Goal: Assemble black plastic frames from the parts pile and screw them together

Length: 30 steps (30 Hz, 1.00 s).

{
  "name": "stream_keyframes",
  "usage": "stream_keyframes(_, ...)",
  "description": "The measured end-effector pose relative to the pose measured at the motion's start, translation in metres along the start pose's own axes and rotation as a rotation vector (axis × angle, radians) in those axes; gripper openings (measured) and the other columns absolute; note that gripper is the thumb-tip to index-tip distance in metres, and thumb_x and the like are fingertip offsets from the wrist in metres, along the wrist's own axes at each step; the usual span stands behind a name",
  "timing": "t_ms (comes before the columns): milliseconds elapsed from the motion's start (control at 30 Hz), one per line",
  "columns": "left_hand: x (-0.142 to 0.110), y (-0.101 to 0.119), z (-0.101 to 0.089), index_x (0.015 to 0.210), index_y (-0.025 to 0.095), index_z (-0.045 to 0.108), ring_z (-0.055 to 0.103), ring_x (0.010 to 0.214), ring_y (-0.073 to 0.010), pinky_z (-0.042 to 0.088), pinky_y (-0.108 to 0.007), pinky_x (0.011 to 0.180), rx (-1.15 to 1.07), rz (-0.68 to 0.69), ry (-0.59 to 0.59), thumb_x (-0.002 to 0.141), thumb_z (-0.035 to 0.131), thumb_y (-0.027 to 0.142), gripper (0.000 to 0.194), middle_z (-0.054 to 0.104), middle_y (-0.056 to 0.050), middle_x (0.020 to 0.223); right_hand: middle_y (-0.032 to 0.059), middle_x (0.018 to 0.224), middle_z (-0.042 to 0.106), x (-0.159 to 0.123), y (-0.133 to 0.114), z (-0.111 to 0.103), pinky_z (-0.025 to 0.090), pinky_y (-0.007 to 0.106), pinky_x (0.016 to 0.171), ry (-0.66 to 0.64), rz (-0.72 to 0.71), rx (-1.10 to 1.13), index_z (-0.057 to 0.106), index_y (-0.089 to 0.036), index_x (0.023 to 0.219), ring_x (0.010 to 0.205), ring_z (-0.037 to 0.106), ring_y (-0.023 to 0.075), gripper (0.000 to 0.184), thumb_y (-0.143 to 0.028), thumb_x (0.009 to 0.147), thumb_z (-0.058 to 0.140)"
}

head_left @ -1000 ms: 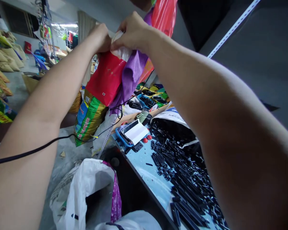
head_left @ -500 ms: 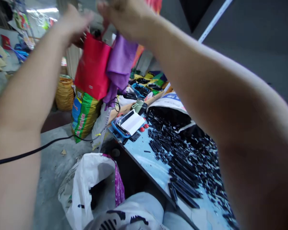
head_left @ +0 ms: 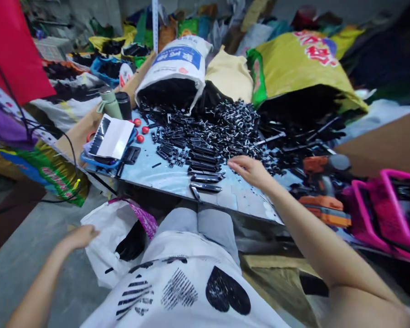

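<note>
My left hand (head_left: 84, 236) is at the left rim of a white woven sack (head_left: 100, 216) on the floor, its fingers curled together; whether it grips the rim I cannot tell. Over the table's front, my right hand (head_left: 248, 171) has its fingers bent and pressed together, and I cannot make out anything in them. It is just right of a row of long black plastic pieces (head_left: 205, 177). Behind it spreads a heap of small black and shiny parts (head_left: 232, 130).
A white sack (head_left: 179, 57) and a yellow sack (head_left: 294, 64) lie open behind the heap. An orange cordless drill (head_left: 324, 212) and pink baskets (head_left: 382, 214) stand right. Left are a blue basket (head_left: 100, 161), a green bottle (head_left: 110, 105) and small red balls (head_left: 140, 138).
Both hands have come down from the hanging red bag and purple cloth, the left to the floor sack, the right to the table. My view has turned right, toward the table.
</note>
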<state>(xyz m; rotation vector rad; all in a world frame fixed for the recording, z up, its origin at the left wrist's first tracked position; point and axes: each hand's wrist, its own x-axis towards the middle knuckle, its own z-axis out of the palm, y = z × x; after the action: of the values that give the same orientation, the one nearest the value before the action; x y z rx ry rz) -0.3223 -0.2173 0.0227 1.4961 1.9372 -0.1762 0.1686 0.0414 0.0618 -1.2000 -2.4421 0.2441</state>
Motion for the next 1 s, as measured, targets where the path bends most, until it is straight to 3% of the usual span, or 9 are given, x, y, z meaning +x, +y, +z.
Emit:
stream_keyframes(100, 0.042, 0.084, 0.038, 0.078, 0.014, 0.063, 0.059, 0.072, -0.0182, 0.046, -0.03, 0.071, 0.028, 0.402, -0.035, 0.09, 0.043, 0.031, 0.028, 0.063, -0.005, 0.075, 0.0097, 0.104, 0.066, -0.056, 0.05, 0.031, 0.05, 0.039, 0.087, -0.088, 0.174, -0.055, 0.067, -0.019, 0.1, 0.096, 0.061, 0.0239, 0.039, -0.047, 0.089, 0.043)
stream_keyframes(200, 0.091, 0.196, 0.053, 0.101, 0.015, 0.06, 0.057, 0.095, -0.0205, 0.044, -0.034, 0.087, 0.011, 0.735, 0.301, 0.092, 0.039, 0.028, 0.026, 0.062, -0.01, 0.1, 0.0145, 0.11, 0.063, -0.096, 0.081, 0.044, 0.045, 0.042, 0.094, -0.089, 0.28, -0.109, 0.064, -0.015, 0.108, 0.104, 0.058, 0.0273, 0.039, -0.042, 0.088, 0.046)
stream_keyframes(267, 0.12, 0.263, 0.059, 0.106, 0.014, 0.057, 0.053, 0.104, -0.0232, 0.042, -0.037, 0.091, 0.107, 0.856, 0.438, 0.091, 0.042, 0.023, 0.024, 0.06, -0.013, 0.105, 0.0149, 0.111, 0.063, -0.116, 0.099, 0.046, 0.043, 0.042, 0.095, -0.075, 0.335, -0.087, 0.062, -0.014, 0.111, 0.106, 0.057, 0.0275, 0.038, -0.04, 0.087, 0.047)
stream_keyframes(333, 0.145, 0.314, 0.067, 0.104, 0.014, 0.058, 0.054, 0.102, -0.0249, 0.044, -0.039, 0.087, 0.245, 0.923, 0.433, 0.089, 0.047, 0.021, 0.02, 0.06, -0.014, 0.103, 0.0138, 0.112, 0.063, -0.127, 0.118, 0.047, 0.044, 0.042, 0.094, -0.049, 0.375, -0.048, 0.061, -0.015, 0.112, 0.106, 0.057, 0.0268, 0.038, -0.039, 0.087, 0.047)
stream_keyframes(400, 0.165, 0.345, 0.078, 0.104, 0.014, 0.058, 0.056, 0.095, -0.0244, 0.045, -0.037, 0.082, 0.37, 0.949, 0.367, 0.088, 0.05, 0.022, 0.019, 0.06, -0.013, 0.096, 0.013, 0.111, 0.063, -0.125, 0.139, 0.047, 0.044, 0.04, 0.092, -0.001, 0.399, -0.021, 0.061, -0.015, 0.112, 0.104, 0.057, 0.0258, 0.037, -0.038, 0.087, 0.047)
stream_keyframes(500, 0.187, 0.363, 0.094, 0.115, 0.014, 0.053, 0.058, 0.088, -0.0215, 0.046, -0.032, 0.077, 0.456, 0.956, 0.308, 0.091, 0.047, 0.02, 0.026, 0.061, -0.01, 0.09, 0.0143, 0.112, 0.063, -0.095, 0.176, 0.042, 0.044, 0.036, 0.089, 0.144, 0.454, -0.058, 0.059, -0.013, 0.114, 0.102, 0.057, 0.0234, 0.035, -0.033, 0.089, 0.045)
stream_keyframes(600, 0.198, 0.364, 0.1, 0.123, 0.015, 0.048, 0.057, 0.088, -0.0203, 0.047, -0.03, 0.074, 0.467, 0.965, 0.314, 0.093, 0.042, 0.02, 0.031, 0.061, -0.009, 0.092, 0.0187, 0.111, 0.062, -0.04, 0.224, 0.027, 0.043, 0.033, 0.084, 0.302, 0.501, -0.175, 0.06, -0.009, 0.11, 0.098, 0.055, 0.0195, 0.031, -0.023, 0.092, 0.04)
stream_keyframes(767, 0.195, 0.361, 0.097, 0.125, 0.015, 0.048, 0.057, 0.085, -0.02, 0.048, -0.031, 0.074, 0.495, 0.972, 0.335, 0.093, 0.041, 0.02, 0.033, 0.062, -0.009, 0.092, 0.0176, 0.099, 0.066, 0.035, 0.293, 0.003, 0.035, 0.035, 0.09, 0.375, 0.446, -0.165, 0.06, -0.01, 0.075, 0.097, 0.052, 0.0122, 0.035, -0.016, 0.095, 0.031)
stream_keyframes(1000, 0.185, 0.351, 0.097, 0.127, 0.017, 0.047, 0.058, 0.084, -0.0202, 0.048, -0.033, 0.073, 0.482, 0.96, 0.337, 0.093, 0.038, 0.013, 0.036, 0.062, -0.01, 0.095, 0.0078, 0.067, 0.066, 0.063, 0.303, -0.023, 0.032, 0.038, 0.095, 0.385, 0.285, 0.002, 0.044, -0.019, 0.051, 0.077, 0.053, 0.0097, 0.045, -0.026, 0.095, 0.036)
